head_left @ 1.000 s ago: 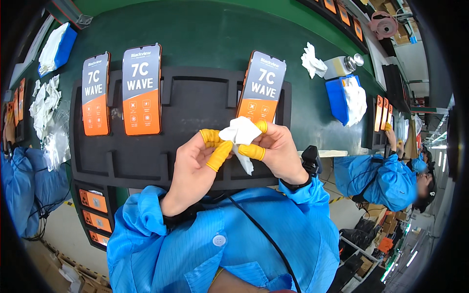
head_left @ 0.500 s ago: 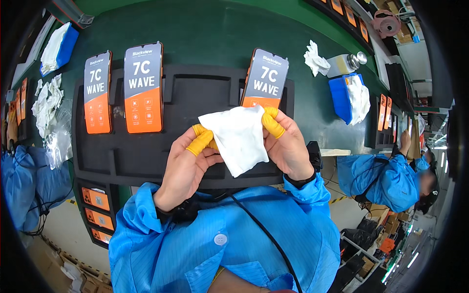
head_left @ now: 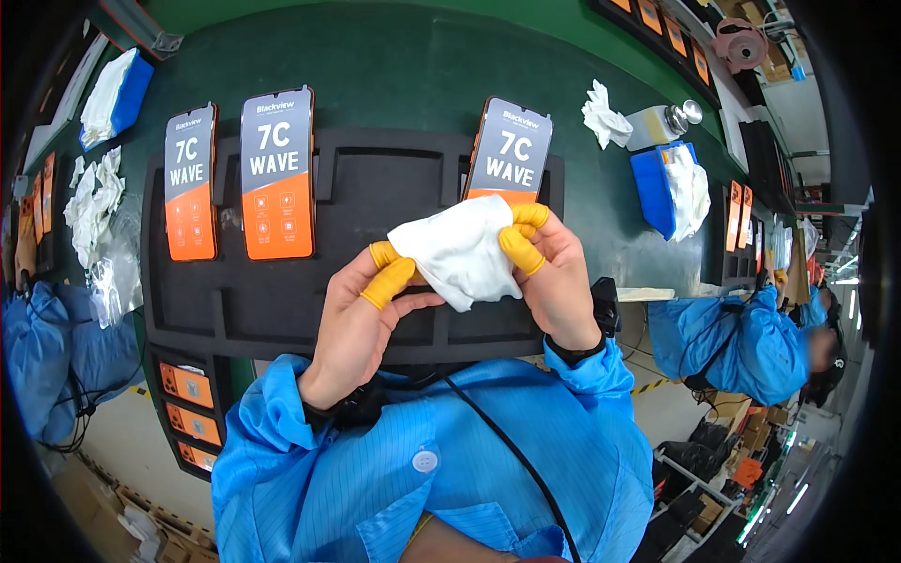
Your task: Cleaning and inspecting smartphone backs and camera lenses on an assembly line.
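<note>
A white wiping cloth (head_left: pixel 460 251) is stretched between my two hands above the near side of a black foam tray (head_left: pixel 375 216). My left hand (head_left: pixel 352 314) pinches its left edge, and my right hand (head_left: pixel 554 272) grips the right edge. Yellow finger cots cover the thumb and index finger of each hand. Just beyond the cloth, a smartphone (head_left: pixel 511 145) with a grey and orange front film lies in the tray, its lower end hidden by the cloth. Two similar smartphones, one nearer the middle (head_left: pixel 278 174) and one farther left (head_left: pixel 191 183), rest on the tray's left part.
At right stand a blue bin of white cloths (head_left: pixel 654 192), a clear pump bottle (head_left: pixel 657 125) and a crumpled cloth (head_left: pixel 605 117). Another blue bin (head_left: pixel 129 98) and used cloths (head_left: pixel 94 206) lie at left. Co-workers in blue sit on both sides.
The cloth's hanging lower corner has come up, so it now looks shorter and more bunched between my hands. The phones have not visibly moved in the tray.
</note>
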`<control>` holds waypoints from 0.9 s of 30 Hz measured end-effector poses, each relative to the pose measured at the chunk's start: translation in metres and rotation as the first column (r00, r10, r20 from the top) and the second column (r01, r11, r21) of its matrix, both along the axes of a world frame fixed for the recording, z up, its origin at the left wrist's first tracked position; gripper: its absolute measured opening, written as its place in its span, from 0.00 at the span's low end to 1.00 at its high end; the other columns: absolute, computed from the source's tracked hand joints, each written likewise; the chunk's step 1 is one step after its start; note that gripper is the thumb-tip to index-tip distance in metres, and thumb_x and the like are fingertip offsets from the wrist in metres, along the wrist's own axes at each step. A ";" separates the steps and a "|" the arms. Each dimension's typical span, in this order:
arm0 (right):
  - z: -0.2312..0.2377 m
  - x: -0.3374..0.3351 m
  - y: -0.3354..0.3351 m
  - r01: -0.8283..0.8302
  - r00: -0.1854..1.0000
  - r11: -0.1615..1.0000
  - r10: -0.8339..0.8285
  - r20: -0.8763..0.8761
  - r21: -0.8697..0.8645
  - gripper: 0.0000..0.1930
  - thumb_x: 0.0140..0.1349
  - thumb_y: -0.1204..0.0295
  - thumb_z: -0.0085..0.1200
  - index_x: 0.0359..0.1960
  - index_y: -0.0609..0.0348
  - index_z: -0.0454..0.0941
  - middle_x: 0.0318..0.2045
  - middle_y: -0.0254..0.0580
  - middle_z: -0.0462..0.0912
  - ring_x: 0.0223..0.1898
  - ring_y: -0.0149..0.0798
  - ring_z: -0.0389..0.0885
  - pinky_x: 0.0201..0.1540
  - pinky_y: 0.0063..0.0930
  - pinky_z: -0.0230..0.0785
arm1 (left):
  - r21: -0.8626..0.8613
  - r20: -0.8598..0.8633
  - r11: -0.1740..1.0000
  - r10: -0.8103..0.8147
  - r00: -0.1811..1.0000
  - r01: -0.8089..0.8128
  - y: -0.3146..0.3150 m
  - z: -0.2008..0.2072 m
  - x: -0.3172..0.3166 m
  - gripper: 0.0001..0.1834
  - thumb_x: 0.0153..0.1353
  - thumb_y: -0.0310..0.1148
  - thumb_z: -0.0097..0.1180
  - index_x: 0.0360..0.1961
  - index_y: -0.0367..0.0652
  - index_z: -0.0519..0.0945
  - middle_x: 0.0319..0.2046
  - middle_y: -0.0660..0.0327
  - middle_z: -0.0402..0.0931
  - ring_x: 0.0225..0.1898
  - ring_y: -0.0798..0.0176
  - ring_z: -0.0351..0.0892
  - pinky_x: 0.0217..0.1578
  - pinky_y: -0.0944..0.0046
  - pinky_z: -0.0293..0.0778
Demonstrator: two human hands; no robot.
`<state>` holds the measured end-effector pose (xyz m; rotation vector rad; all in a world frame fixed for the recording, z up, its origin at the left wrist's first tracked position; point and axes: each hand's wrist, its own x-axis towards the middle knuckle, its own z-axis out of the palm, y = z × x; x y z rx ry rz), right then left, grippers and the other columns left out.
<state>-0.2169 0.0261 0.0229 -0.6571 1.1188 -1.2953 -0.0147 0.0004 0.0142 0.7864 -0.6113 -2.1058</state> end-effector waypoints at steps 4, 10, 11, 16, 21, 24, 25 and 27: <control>0.005 0.009 0.001 0.018 0.976 0.974 -0.066 -0.207 -0.227 0.18 0.61 0.81 0.54 0.53 0.65 0.70 0.46 0.40 0.78 0.47 0.29 0.78 0.49 0.24 0.72 | -0.136 -0.008 0.991 -0.022 1.000 0.020 0.001 0.002 -0.002 0.13 0.68 0.24 0.44 0.51 0.33 0.75 0.46 0.57 0.76 0.46 0.64 0.77 0.50 0.61 0.75; 0.002 0.009 -0.003 -0.062 0.954 0.936 -0.047 -0.296 -0.347 0.10 0.60 0.80 0.55 0.44 0.65 0.78 0.41 0.39 0.80 0.41 0.28 0.79 0.42 0.21 0.72 | -0.221 0.178 0.970 -0.063 0.982 0.102 0.001 0.006 -0.003 0.12 0.66 0.25 0.49 0.48 0.32 0.76 0.41 0.58 0.78 0.44 0.64 0.78 0.49 0.64 0.72; 0.010 -0.002 -0.006 -0.037 0.950 0.932 -0.079 -0.303 -0.360 0.10 0.60 0.80 0.55 0.44 0.65 0.78 0.41 0.39 0.80 0.41 0.28 0.79 0.42 0.21 0.72 | -0.231 0.188 0.969 -0.047 0.981 0.090 0.001 0.006 -0.003 0.12 0.66 0.26 0.49 0.47 0.31 0.76 0.41 0.58 0.79 0.44 0.64 0.78 0.49 0.64 0.72; 0.052 -0.067 -0.038 0.200 0.667 0.759 -0.569 -0.481 -0.620 0.11 0.60 0.81 0.54 0.44 0.67 0.78 0.36 0.40 0.81 0.39 0.29 0.79 0.39 0.22 0.72 | -0.276 0.261 0.936 -0.146 0.954 0.219 0.000 0.005 -0.005 0.12 0.67 0.27 0.47 0.47 0.30 0.74 0.42 0.51 0.78 0.43 0.57 0.79 0.48 0.61 0.74; 0.015 -0.138 -0.063 0.035 -0.247 0.846 -0.508 -0.825 -0.532 0.16 0.50 0.76 0.60 0.43 0.58 0.79 0.37 0.51 0.78 0.39 0.54 0.76 0.43 0.42 0.70 | -0.230 0.297 0.945 -0.161 0.941 0.234 0.001 0.007 -0.004 0.10 0.65 0.26 0.51 0.45 0.32 0.77 0.39 0.54 0.80 0.41 0.62 0.79 0.46 0.65 0.73; 0.007 -0.144 -0.044 0.075 -0.234 0.774 -0.599 -0.766 -0.628 0.15 0.49 0.75 0.61 0.42 0.59 0.79 0.36 0.51 0.77 0.41 0.53 0.75 0.44 0.42 0.69 | -0.247 0.314 0.938 -0.162 0.936 0.245 0.000 0.006 -0.001 0.10 0.64 0.25 0.52 0.44 0.32 0.78 0.38 0.55 0.80 0.40 0.63 0.79 0.46 0.65 0.73; 0.009 -0.151 -0.035 0.165 -0.266 0.748 -0.594 -0.760 -0.642 0.15 0.49 0.74 0.62 0.41 0.59 0.79 0.36 0.51 0.77 0.41 0.53 0.75 0.43 0.42 0.69 | -0.255 0.339 0.931 -0.166 0.926 0.261 0.000 0.007 -0.002 0.10 0.64 0.25 0.52 0.44 0.32 0.78 0.38 0.55 0.80 0.40 0.63 0.79 0.46 0.65 0.73; 0.016 -0.174 -0.015 0.242 -0.489 0.669 -0.541 -0.684 -0.702 0.14 0.51 0.73 0.61 0.41 0.61 0.79 0.35 0.51 0.78 0.40 0.53 0.75 0.43 0.42 0.68 | -0.260 0.331 0.925 -0.184 0.925 0.277 -0.001 0.009 -0.004 0.09 0.64 0.26 0.52 0.43 0.33 0.78 0.38 0.55 0.80 0.40 0.64 0.79 0.46 0.66 0.73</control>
